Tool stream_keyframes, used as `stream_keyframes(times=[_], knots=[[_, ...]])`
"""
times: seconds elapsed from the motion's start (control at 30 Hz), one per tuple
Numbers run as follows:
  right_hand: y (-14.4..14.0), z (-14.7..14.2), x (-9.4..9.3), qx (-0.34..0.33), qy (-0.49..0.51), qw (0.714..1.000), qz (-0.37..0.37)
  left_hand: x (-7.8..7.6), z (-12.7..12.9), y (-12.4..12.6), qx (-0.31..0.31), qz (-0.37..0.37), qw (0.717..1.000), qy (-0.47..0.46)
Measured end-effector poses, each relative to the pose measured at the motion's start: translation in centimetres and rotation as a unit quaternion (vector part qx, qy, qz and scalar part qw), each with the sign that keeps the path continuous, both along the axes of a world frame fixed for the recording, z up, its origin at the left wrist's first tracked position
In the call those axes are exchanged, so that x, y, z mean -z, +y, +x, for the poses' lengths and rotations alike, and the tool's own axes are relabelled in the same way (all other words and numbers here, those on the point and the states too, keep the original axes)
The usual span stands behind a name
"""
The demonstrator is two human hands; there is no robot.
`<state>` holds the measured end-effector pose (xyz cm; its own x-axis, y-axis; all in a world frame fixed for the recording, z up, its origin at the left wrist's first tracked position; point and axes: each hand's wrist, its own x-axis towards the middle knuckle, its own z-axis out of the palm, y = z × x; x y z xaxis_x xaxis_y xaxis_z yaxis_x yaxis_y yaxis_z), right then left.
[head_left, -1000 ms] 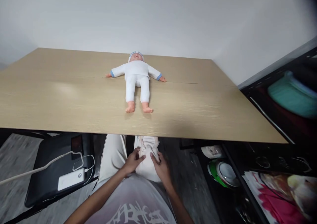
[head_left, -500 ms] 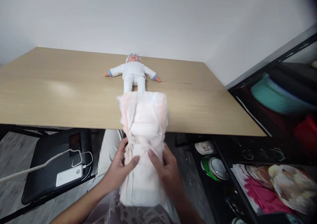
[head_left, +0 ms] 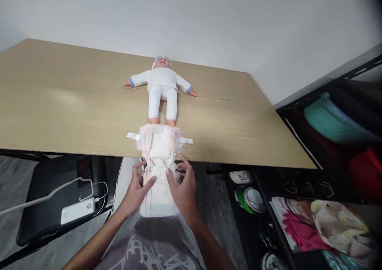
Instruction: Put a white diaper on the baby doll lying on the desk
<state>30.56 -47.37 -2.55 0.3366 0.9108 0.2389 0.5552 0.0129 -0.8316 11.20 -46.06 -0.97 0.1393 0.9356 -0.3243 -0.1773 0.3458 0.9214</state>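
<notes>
White and unfolded, the diaper now lies over the table's near edge, lower than before, its tabs spread just short of the doll's feet. Your left hand and right hand pinch its gathered middle, fingers partly curled.
</notes>
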Motion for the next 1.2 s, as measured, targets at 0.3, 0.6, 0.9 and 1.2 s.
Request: stream_keyframes(times=[0.3, 0.6, 0.9, 1.2], knots=[[8.9, -3.3, -5.3, -0.213, -0.226, 0.95, 0.026, 1.7, -0.5, -1.1, 0.042, 0.025, 0.996, 0.081], [10.5, -4.0, -2.6, -0.215, -0.278, 0.934, -0.06, -4.4, -7.5, 5.0, 0.258, 0.17, 0.914, 0.264], [10.5, -4.2, -2.4, -0.21, -0.287, 0.933, -0.061, -6.8, -3.7, 22.8, 0.237, 0.529, 0.631, 0.516], [10.6, -4.2, -1.7, -0.21, -0.277, 0.936, -0.054, -6.3, 1.1, 30.1, 0.42, 0.619, 0.502, 0.434]])
